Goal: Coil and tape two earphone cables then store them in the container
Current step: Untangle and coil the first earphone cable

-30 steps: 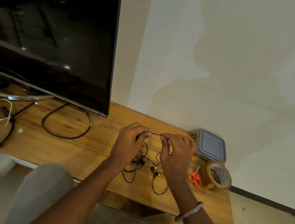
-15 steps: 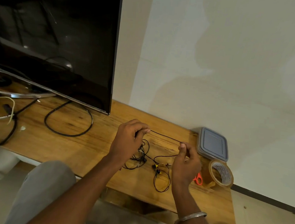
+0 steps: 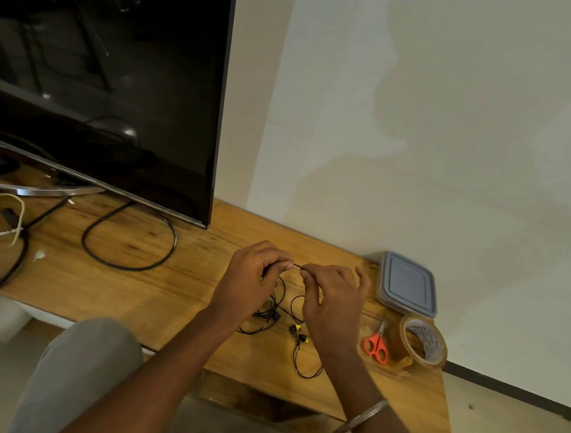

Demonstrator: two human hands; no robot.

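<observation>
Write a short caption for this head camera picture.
Left hand and right hand pinch a black earphone cable over a wooden table, near scissors, tape and a closed container.

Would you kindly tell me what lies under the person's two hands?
Loose black earphone cables with yellow-marked earbuds lie on the table; the left hand and right hand cover part of them.
</observation>
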